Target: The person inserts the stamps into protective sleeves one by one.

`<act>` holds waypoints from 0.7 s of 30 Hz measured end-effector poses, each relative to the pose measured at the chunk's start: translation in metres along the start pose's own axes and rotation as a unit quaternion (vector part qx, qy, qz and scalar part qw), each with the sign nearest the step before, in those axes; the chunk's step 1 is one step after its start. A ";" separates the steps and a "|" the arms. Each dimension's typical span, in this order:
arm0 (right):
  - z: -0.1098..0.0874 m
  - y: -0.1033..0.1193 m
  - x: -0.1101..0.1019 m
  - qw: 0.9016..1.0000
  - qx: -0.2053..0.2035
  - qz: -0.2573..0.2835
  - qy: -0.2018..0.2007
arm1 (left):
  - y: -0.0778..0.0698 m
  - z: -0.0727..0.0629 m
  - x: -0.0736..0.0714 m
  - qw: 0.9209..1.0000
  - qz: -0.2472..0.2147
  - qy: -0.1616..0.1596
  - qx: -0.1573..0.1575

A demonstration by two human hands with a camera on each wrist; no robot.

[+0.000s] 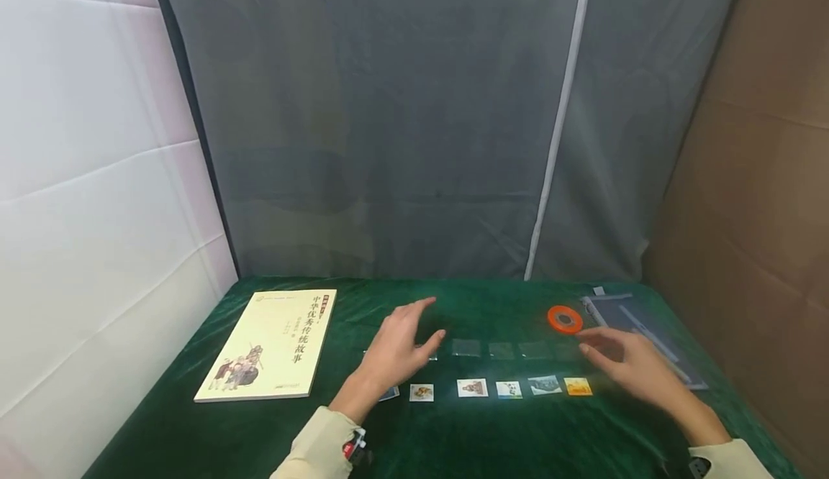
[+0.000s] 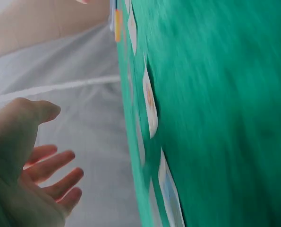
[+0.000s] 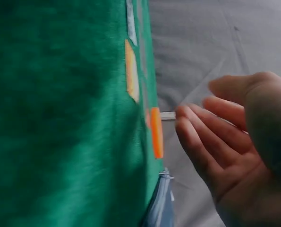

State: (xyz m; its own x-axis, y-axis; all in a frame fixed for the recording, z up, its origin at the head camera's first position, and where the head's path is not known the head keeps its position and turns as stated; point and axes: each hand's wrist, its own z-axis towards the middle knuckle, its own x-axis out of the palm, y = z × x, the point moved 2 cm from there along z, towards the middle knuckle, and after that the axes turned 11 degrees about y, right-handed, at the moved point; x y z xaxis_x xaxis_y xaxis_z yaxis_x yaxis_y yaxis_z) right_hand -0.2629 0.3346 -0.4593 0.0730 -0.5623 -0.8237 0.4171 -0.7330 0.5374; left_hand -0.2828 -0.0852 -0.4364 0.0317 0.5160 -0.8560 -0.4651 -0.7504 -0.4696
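My left hand (image 1: 396, 347) hovers over the left end of a row of small picture stamps, fingers spread and holding nothing. It partly covers a blue stamp (image 1: 389, 394); a stamp with a brown picture (image 1: 422, 393) lies just in front. Further right come a stamp with a statue-like figure (image 1: 472, 388), a green-and-white one (image 1: 509, 390), a grey-blue one (image 1: 545, 385) and a yellow-orange one (image 1: 578, 386). Behind them runs a row of clear plastic sleeves (image 1: 466, 348). Near the orange ring-shaped roll (image 1: 565, 319), my right hand (image 1: 631, 364) is raised, with relaxed fingers and nothing held.
A cream book (image 1: 265, 346) with Chinese characters lies at the left of the green cloth (image 1: 414, 450). At the right, a dark blue zip pouch (image 1: 648, 335) sits partly behind my right hand. A grey curtain (image 1: 388, 141) closes off the back, with a brown panel (image 1: 758, 213) on the right.
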 end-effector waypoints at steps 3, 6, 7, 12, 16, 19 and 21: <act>-0.007 -0.002 0.006 0.999 0.004 0.013 0.047 | -0.016 0.008 0.013 0.999 -0.028 0.042 0.016; -0.011 -0.002 0.012 0.996 -0.001 0.019 0.087 | -0.031 0.017 0.025 0.996 -0.030 0.072 0.036; -0.012 -0.001 0.013 0.995 -0.005 0.020 0.096 | -0.035 0.019 0.029 0.995 -0.029 0.080 0.043; -0.015 0.002 0.017 0.993 -0.020 0.027 0.116 | -0.057 0.031 0.047 0.990 -0.037 0.112 0.074; -0.016 0.003 0.019 0.992 -0.019 0.031 0.122 | -0.071 0.040 0.059 0.986 -0.034 0.136 0.087; -0.016 0.003 0.020 0.992 -0.016 0.029 0.120 | -0.082 0.046 0.067 0.984 -0.025 0.152 0.084; -0.016 0.003 0.021 0.993 -0.019 0.029 0.112 | -0.088 0.050 0.072 0.983 -0.020 0.158 0.088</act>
State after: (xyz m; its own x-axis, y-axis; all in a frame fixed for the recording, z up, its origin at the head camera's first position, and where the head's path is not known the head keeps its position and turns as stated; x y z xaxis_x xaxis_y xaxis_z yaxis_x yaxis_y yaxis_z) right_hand -0.2458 0.3263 -0.4778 0.2968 -0.5006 -0.8132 0.4405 -0.6838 0.5817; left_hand -0.2836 0.0382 -0.4457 0.3138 0.3694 -0.8747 -0.6029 -0.6342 -0.4841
